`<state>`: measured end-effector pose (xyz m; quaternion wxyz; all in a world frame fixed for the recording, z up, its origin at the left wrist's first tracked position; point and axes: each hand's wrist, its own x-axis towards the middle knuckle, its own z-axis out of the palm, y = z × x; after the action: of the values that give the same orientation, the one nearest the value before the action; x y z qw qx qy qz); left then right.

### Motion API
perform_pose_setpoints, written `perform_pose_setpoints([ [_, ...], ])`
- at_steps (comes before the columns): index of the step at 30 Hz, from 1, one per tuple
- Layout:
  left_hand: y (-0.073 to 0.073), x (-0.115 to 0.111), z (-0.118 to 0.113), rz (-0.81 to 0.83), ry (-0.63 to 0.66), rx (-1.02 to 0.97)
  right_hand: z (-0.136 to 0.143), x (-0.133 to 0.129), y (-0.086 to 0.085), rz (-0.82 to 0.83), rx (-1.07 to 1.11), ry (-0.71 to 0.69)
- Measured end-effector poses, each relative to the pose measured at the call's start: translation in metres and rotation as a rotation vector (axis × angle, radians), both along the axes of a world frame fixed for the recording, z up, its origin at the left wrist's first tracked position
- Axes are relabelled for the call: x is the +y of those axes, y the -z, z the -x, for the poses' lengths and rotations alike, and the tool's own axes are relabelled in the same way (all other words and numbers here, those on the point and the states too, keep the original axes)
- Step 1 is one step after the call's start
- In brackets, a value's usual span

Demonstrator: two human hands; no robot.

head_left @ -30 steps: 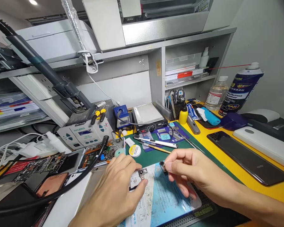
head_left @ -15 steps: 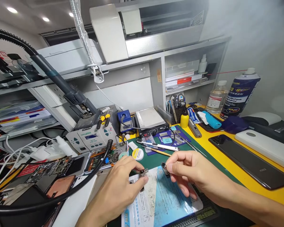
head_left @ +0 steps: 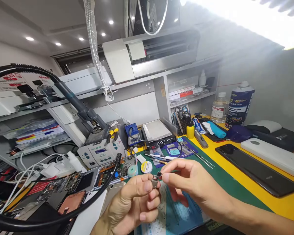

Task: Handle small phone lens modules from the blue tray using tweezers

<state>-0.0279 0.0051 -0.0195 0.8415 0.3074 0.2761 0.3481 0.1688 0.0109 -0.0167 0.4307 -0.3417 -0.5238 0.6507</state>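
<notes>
My left hand and my right hand meet above the blue and white sheet on the green mat. Between thumb and forefinger my left hand pinches a small grey metal part. My right hand pinches a small dark part that touches the top of the grey one. Both are tiny and partly hidden by my fingertips.
An opened phone and circuit boards lie at the left under a black flexible hose. A soldering station, hot plate, pens, spray can, bottle and dark phone ring the mat.
Both hands have lifted off the sheet and come together, left hand now holding the grey part up. The camera has tilted upward, showing more ceiling.
</notes>
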Motion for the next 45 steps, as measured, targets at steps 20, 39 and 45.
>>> perform_pose_setpoints([
  [20,0.013,-0.007,-0.004,0.079,0.082,-0.247,0.015,-0.002,0.003,-0.025,0.074,0.036],
  [39,0.013,-0.016,-0.012,-0.184,-0.078,-0.114,0.003,-0.004,-0.006,0.070,0.175,-0.019],
  [45,0.012,-0.018,-0.014,-0.257,-0.170,-0.058,-0.001,-0.006,0.000,0.032,0.134,0.004],
])
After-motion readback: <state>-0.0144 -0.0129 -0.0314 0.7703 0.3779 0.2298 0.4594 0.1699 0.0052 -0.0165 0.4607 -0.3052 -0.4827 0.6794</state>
